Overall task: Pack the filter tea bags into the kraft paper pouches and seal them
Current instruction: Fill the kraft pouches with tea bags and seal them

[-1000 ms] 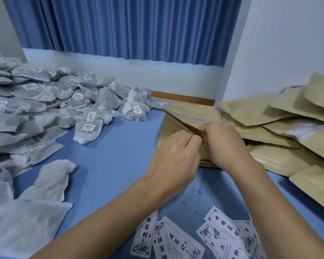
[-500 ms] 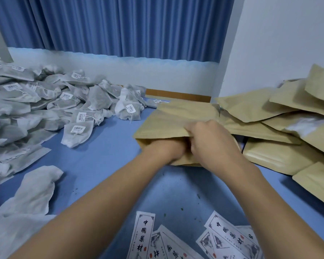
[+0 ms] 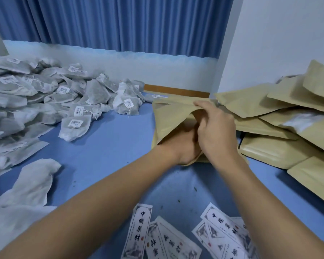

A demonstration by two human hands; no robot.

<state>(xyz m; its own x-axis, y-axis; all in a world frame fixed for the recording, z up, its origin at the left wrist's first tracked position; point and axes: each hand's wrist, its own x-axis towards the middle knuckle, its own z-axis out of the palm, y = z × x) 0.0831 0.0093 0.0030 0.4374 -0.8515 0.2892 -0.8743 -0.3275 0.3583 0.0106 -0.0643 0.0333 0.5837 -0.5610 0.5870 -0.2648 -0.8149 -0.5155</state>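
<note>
- The pouch point(image 3: 168, 116) lies at the middle of the surface point(image 3: 105, 150), towards its far edge. Its long axis runs roughly from the near edge to the far edge, and its open mouth faces the person.
- It is flat tan kraft paper, matte and lightly creased. The upper lip is lifted, so the mouth gapes in a wedge.
- The left hand point(image 3: 180, 146) reaches into the mouth from the near side. Its fingers are hidden in the paper, so I cannot tell how they lie.
- The right hand point(image 3: 215, 131) is just beside it at the right of the mouth. Its finger and thumb pinch the raised upper lip.
- The two hands touch or nearly touch at the opening.
- The tea bags point(image 3: 73, 101) are heaped along the left edge to the far left corner. They are grey-white, thin, fibrous and limp, and some carry small white barcode tags on strings.
- A stack point(image 3: 269, 101) of flat kraft pouches overlaps along the right edge, just beside the held one.
- White printed labels point(image 3: 140, 230) with black characters lie fanned at the near edge.
- A pleated blue curtain point(image 3: 120, 25) hangs beyond the far edge.
</note>
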